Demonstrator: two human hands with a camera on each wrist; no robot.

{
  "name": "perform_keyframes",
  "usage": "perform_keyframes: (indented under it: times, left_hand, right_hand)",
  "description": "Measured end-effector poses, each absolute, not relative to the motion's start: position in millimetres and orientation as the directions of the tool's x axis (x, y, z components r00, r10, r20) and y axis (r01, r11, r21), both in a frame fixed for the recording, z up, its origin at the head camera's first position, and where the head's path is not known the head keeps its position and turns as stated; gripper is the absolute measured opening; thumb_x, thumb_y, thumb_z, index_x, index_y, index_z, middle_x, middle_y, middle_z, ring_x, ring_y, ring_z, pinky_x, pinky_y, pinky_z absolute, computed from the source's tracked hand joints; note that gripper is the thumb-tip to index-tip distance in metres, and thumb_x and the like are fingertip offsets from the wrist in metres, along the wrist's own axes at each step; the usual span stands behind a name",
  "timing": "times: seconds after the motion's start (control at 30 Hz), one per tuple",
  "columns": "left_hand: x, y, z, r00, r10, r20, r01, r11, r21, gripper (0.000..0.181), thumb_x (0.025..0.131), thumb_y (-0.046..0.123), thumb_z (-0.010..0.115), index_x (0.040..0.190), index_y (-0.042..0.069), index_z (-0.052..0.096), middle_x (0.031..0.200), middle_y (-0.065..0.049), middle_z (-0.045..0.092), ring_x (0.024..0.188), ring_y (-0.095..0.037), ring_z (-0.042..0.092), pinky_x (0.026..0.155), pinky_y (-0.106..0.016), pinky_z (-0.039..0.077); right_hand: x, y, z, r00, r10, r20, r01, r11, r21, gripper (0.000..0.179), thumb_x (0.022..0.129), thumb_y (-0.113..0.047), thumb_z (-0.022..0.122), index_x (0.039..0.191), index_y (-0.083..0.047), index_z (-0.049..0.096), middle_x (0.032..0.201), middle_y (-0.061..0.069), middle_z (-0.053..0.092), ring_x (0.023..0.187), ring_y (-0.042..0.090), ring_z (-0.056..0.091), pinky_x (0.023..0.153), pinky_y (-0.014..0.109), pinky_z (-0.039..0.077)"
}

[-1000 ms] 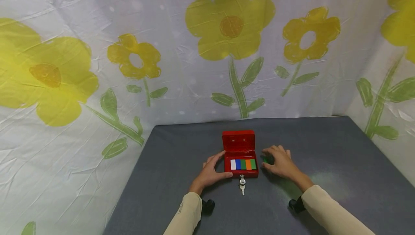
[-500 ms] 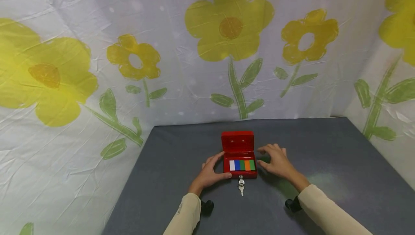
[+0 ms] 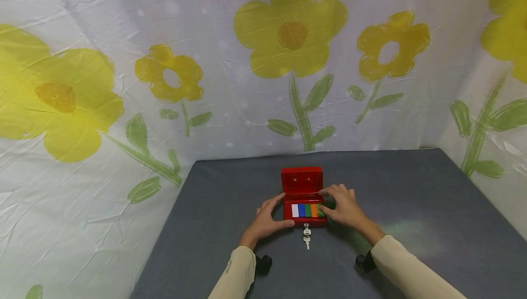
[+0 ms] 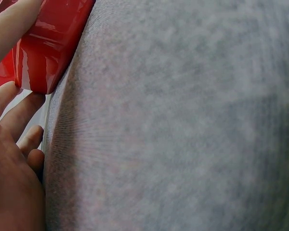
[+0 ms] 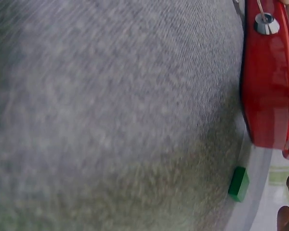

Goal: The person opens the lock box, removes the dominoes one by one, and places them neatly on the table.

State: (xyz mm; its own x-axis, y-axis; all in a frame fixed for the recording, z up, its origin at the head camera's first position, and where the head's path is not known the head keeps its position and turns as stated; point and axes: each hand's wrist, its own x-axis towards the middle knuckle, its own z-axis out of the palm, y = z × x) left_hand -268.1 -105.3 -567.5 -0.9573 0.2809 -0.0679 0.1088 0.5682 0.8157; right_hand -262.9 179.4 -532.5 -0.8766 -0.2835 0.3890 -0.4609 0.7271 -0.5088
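A red cash box (image 3: 302, 184) stands on the table with its lid raised. Side by side inside lie a white block (image 3: 294, 210), a blue block (image 3: 301, 210) and several others, green and orange. My left hand (image 3: 263, 221) grips the box's left side, thumb at the front corner and forefinger towards the back. My right hand (image 3: 346, 208) holds the right side, forefinger near the back corner, thumb overlapping the end green block. Keys (image 3: 306, 240) hang from the front lock (image 5: 267, 24). A loose green block (image 5: 239, 185) lies just beyond the box in the right wrist view.
The dark grey table (image 3: 230, 180) reaches back to a white curtain (image 3: 230, 106) printed with yellow flowers. Black wrist devices stick out below both cuffs, the left device (image 3: 263, 264) and the right device (image 3: 365, 261), close over the tabletop.
My right hand has moved left from beside the box, over a green block, onto the box's right edge. My left hand has kept its place; the head view has shifted slightly.
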Motion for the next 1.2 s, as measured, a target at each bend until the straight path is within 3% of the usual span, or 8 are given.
perform_keyframes:
  times: [0.33,0.57,0.9,1.2]
  left_hand:
    - [-267.8,-105.7,-566.7,-0.957,0.282,-0.064,0.115,0.575,0.81,0.091,0.075,0.063,0.081,0.153,0.05,0.037,0.163,-0.003,0.036,0.144,-0.035,0.031,0.109,-0.069,0.037]
    - [-266.2,-104.9,-564.2,-0.957,0.281,-0.071,0.109,0.575,0.811,0.091,0.075,0.063,0.081,0.153,0.048,0.037,0.163,-0.004,0.035,0.144,-0.036,0.03,0.109,-0.07,0.037]
    - [-266.3,-105.3,-564.4,-0.956,0.282,-0.083,0.097,0.57,0.816,0.091,0.075,0.064,0.081,0.153,0.049,0.037,0.163,-0.005,0.035,0.143,-0.037,0.031,0.108,-0.071,0.036]
    - [-265.3,-106.1,-561.9,-0.955,0.286,-0.076,0.107,0.572,0.814,0.091,0.075,0.063,0.082,0.153,0.049,0.037,0.163,-0.006,0.034,0.143,-0.037,0.032,0.108,-0.071,0.036]
  right_hand:
    - [-262.9,166.6,-529.6,-0.859,-0.329,0.393,-0.5,0.709,-0.497,0.038,0.081,-0.019,0.085,0.116,-0.009,0.073,0.106,0.007,0.071,0.093,0.023,0.052,0.077,0.037,0.025]
    - [-263.5,158.2,-530.2,-0.842,-0.342,0.416,-0.523,0.706,-0.478,0.038,0.079,-0.018,0.086,0.114,-0.01,0.074,0.108,0.004,0.073,0.088,0.015,0.047,0.075,0.035,0.023]
    - [-264.8,147.2,-527.1,-0.872,-0.365,0.326,-0.486,0.723,-0.491,0.039,0.081,-0.021,0.086,0.117,-0.013,0.074,0.118,0.004,0.074,0.092,0.015,0.047,0.08,0.038,0.025]
    - [-266.0,136.9,-527.6,-0.862,-0.386,0.328,-0.503,0.727,-0.467,0.039,0.08,-0.023,0.086,0.115,-0.01,0.074,0.115,0.005,0.075,0.091,0.017,0.047,0.077,0.037,0.023]
